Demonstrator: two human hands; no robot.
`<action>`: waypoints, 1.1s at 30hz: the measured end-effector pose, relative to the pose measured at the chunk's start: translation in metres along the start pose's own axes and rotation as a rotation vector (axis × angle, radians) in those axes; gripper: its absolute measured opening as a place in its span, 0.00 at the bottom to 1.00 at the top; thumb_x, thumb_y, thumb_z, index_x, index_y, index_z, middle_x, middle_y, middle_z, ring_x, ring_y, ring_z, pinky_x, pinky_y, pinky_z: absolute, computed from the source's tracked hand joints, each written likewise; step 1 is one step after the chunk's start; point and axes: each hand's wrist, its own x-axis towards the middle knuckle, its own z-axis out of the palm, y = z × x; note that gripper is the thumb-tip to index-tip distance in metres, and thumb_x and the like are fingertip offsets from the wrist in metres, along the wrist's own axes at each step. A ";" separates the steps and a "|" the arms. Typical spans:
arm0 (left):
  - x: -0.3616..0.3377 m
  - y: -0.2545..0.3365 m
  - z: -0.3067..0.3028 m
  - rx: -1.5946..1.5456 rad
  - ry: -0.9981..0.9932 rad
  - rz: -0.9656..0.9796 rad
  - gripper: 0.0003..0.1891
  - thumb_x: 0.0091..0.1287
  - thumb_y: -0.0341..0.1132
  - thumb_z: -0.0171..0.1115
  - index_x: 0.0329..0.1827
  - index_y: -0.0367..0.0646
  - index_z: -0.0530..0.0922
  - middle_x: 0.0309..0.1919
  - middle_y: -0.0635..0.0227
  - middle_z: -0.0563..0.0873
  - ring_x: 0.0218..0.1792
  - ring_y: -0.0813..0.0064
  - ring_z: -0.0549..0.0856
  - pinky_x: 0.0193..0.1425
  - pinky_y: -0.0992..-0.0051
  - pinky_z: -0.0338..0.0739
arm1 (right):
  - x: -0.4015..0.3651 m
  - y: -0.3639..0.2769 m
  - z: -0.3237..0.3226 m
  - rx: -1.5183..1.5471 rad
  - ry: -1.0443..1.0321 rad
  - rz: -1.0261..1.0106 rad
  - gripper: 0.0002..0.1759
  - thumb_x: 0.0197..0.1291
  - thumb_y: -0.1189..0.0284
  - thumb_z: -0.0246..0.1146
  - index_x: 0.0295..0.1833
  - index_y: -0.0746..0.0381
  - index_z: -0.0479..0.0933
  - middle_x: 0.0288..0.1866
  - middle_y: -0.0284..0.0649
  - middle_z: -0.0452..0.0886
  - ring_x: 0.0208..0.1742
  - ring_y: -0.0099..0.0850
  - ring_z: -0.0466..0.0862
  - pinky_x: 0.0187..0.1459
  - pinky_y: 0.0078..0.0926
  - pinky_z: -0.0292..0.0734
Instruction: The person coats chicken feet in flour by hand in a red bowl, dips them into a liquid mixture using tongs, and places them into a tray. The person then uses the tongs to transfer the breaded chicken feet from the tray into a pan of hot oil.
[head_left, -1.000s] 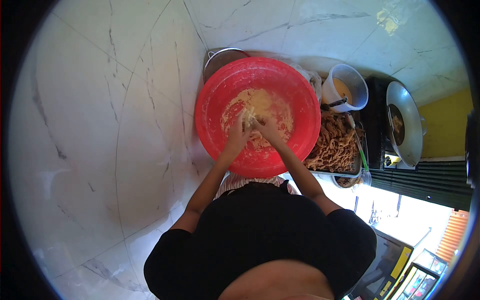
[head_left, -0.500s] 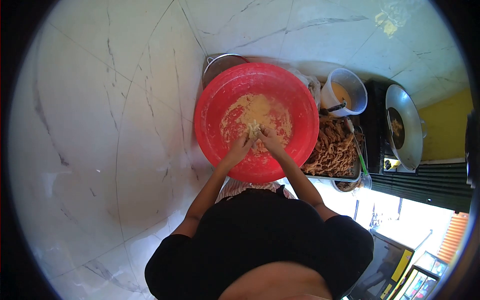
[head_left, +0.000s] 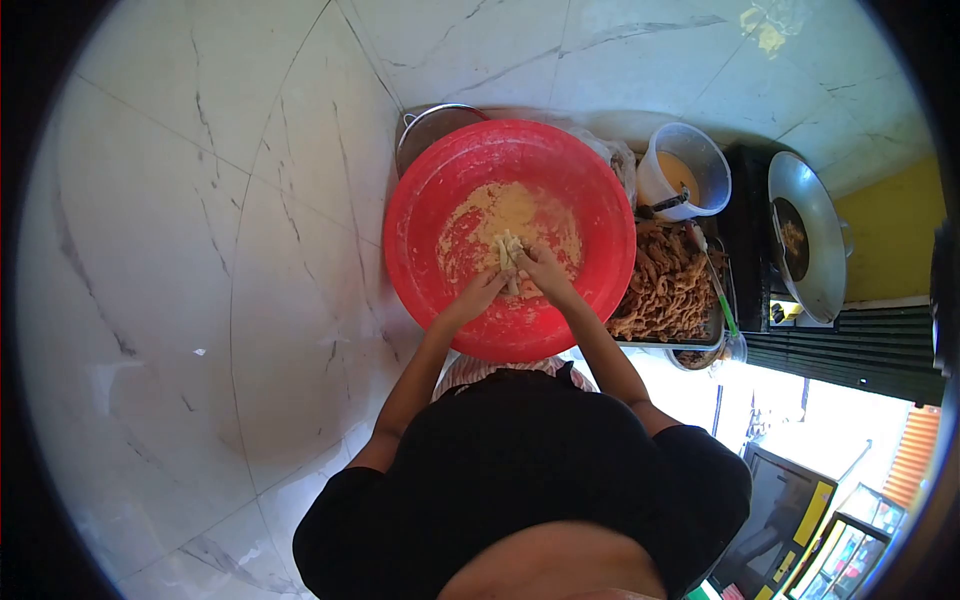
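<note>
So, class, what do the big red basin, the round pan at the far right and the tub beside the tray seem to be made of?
Basin: probably plastic, in solid, bright red with a soft sheen.
Round pan: metal, likely aluminium or steel; silvery grey, with bright reflections.
Tub: likely plastic, smooth and cloudy, its whitish wall partly see-through.
</note>
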 end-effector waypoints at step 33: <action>0.009 -0.002 -0.015 0.041 -0.203 -0.082 0.16 0.68 0.43 0.46 0.48 0.41 0.72 0.38 0.72 0.78 0.39 0.83 0.76 0.46 0.81 0.71 | 0.020 0.012 -0.002 0.050 0.049 0.033 0.13 0.65 0.68 0.45 0.40 0.65 0.72 0.28 0.31 0.74 0.29 0.17 0.74 0.29 0.15 0.69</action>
